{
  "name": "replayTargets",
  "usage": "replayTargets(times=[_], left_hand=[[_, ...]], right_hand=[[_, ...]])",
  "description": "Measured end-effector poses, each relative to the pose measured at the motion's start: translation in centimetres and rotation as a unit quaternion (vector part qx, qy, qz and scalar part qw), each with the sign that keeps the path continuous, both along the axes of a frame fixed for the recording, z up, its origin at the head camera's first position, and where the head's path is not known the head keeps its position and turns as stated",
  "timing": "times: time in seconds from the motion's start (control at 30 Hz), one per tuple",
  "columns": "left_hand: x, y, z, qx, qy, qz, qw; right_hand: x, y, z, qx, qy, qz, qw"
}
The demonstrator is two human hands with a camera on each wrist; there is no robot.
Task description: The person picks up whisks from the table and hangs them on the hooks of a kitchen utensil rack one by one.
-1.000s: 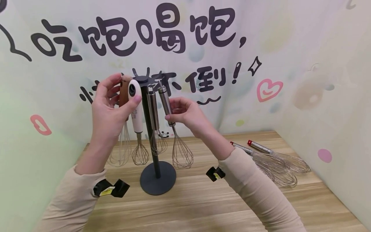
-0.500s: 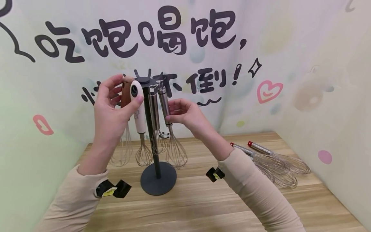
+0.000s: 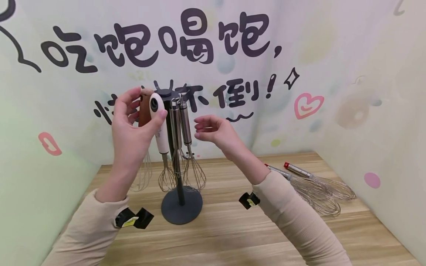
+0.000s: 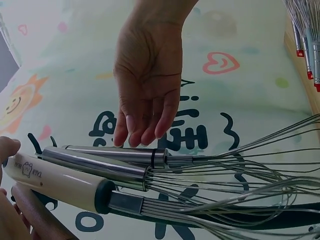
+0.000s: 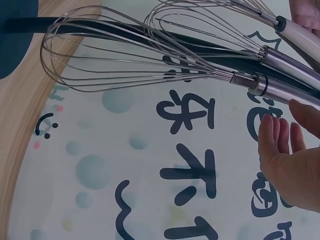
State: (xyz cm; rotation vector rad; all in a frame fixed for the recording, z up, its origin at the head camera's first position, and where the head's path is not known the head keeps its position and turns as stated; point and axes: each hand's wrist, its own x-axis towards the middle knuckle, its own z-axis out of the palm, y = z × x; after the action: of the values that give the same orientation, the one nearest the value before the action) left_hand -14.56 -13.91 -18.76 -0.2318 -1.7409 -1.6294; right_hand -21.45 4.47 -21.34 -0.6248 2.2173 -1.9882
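1. Here's the left hand (image 3: pixel 129 138), up at the top of the stand (image 3: pixel 182 215), gripping two handles together: thumb across the white whisk (image 3: pixel 162 139), fingers round the brown whisk (image 3: pixel 144 112) just beside it.
2. Both of those point wires-down, to the left of the pole; whether either sits on a hook, I can't tell, with the hand in the way.
3. Over on the other side, the right hand (image 3: pixel 215 133) holds nothing! Fingers lightly bent, thumb near them, a narrow gap between, and the fingertips just clear of the outer steel whisk (image 3: pixel 186 125).
4. That one hangs by its top loop from the stand, leaning a little, its wires fanning out above the round base.
5. Tucked in close, the inner steel whisk (image 3: pixel 176 129) hangs between it and the white one, and their wires overlap from where the head camera looks.
6. Away to the right, on the wooden table (image 3: pixel 226 231), the red-ended whisks (image 3: pixel 301 170) lie in a loose pile, partly behind the right sleeve (image 3: pixel 296 212).
7. Behind it all, big black lettering (image 3: pixel 196 27) and a pink heart (image 3: pixel 307 109) on the pale backdrop (image 3: pixel 332 40).
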Motion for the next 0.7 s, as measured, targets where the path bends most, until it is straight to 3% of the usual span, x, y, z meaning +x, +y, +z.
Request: replayTargets(times=[0.43,0.7], left_hand=[[-0.3,1.1,-0.1,0.022,0.007,0.043,0.9988],[-0.2,1.1,-0.1,0.029,0.01,0.05,0.9983]], right_hand=[[-0.6,1.8,-0.8,-0.014,-0.002,0.0,0.9999],[-1.2,2.8,-1.3,-0.019,0.001,-0.002,0.9998]])
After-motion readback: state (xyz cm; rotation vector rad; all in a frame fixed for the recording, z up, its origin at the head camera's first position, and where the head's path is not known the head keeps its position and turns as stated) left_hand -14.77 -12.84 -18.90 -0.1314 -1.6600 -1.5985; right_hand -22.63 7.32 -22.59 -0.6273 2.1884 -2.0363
